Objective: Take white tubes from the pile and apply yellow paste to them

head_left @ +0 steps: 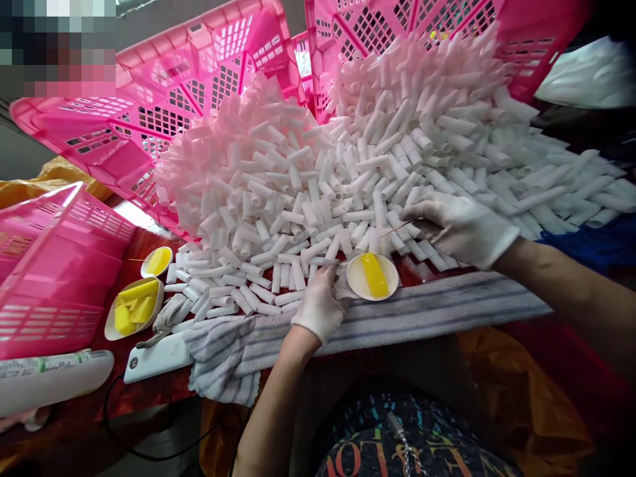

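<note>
White paper tubes (318, 192), heaped, short cylinders

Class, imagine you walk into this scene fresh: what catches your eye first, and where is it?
A huge heap of white tubes fills the middle, spilling from tipped pink crates behind. In front, a gloved left hand touches the tubes beside a small dish of yellow paste. The gloved right hand holds a thin stick over the pile.
</note>
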The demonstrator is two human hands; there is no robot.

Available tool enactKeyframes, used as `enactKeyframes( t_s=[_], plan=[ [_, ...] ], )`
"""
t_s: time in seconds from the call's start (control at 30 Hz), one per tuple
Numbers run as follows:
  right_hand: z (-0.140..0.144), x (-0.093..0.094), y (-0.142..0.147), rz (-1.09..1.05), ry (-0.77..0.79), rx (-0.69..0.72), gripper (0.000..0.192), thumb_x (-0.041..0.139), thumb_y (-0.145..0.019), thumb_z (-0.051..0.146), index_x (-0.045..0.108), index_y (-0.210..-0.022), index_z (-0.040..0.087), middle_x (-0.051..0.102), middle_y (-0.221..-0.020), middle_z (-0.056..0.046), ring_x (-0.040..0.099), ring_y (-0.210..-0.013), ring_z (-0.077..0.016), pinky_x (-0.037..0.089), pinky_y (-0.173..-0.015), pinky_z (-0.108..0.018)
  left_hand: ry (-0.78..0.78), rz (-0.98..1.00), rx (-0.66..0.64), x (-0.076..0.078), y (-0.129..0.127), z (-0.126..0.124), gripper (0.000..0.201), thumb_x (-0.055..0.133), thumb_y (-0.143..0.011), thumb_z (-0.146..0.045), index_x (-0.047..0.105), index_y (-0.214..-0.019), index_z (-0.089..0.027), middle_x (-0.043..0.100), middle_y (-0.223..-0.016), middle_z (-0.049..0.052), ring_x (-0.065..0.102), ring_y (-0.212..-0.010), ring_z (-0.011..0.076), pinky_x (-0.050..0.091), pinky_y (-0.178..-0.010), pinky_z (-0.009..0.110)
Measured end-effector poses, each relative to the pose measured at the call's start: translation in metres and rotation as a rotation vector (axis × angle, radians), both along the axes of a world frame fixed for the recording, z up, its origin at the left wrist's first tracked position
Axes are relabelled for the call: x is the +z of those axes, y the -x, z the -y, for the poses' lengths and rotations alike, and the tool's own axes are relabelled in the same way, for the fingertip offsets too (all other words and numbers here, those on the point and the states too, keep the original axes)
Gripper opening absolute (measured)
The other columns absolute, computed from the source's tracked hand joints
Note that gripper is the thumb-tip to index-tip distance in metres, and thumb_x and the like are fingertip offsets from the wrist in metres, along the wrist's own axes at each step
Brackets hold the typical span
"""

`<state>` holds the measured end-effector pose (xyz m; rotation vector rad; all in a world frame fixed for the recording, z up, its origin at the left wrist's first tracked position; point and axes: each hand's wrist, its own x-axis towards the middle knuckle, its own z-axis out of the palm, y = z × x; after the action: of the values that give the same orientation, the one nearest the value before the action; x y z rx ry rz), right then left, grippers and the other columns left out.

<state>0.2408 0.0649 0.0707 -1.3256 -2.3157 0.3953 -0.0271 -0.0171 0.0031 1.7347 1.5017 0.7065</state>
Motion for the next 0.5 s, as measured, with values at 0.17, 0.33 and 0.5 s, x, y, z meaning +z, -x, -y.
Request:
enactKeyframes(
  t_s=[0.17, 0.33, 0.5],
  plan=[
    [0.009, -0.024, -0.024, -0.193, 0.179, 0.039, 0.025, 0.054, -0.094, 0.035, 0.075, -0.105, 0.027, 0.075, -0.095, -0.008, 0.07, -0.09, -0.0289, 0.059, -0.087, -0.049, 0.011, 0.201, 0.232, -0.016, 0.021, 0.014, 0.055, 0.065, -0.08, -0.012, 0.058, -0.134, -0.019, 0.064, -0.132, 0.013, 0.066, -0.115, 0.0229, 0.055, -0.104, 0.041],
    [0.013, 0.01, 0.0, -0.08, 0.154, 0.193, 0.027, 0.049, -0.095, 0.032, 0.074, -0.102, 0.023, 0.072, -0.095, -0.008, 0.068, -0.088, -0.0244, 0.056, -0.082, -0.04, -0.137, 0.07, 0.188, -0.02, 0.013, 0.015, 0.049, 0.071, -0.078, -0.017, 0.064, -0.127, -0.018, 0.067, -0.126, 0.013, 0.066, -0.116, 0.0264, 0.054, -0.106, 0.045],
    [0.009, 0.037, 0.047, 0.532, 0.158, 0.279, 0.018, 0.064, -0.08, 0.01, 0.075, -0.092, 0.016, 0.071, -0.089, -0.008, 0.067, -0.077, -0.0209, 0.048, -0.066, -0.029, -0.245, -0.078, 0.127, -0.018, 0.003, 0.011, 0.047, 0.067, -0.08, -0.013, 0.064, -0.126, -0.018, 0.068, -0.127, 0.012, 0.066, -0.118, 0.0271, 0.056, -0.104, 0.046]
  ],
)
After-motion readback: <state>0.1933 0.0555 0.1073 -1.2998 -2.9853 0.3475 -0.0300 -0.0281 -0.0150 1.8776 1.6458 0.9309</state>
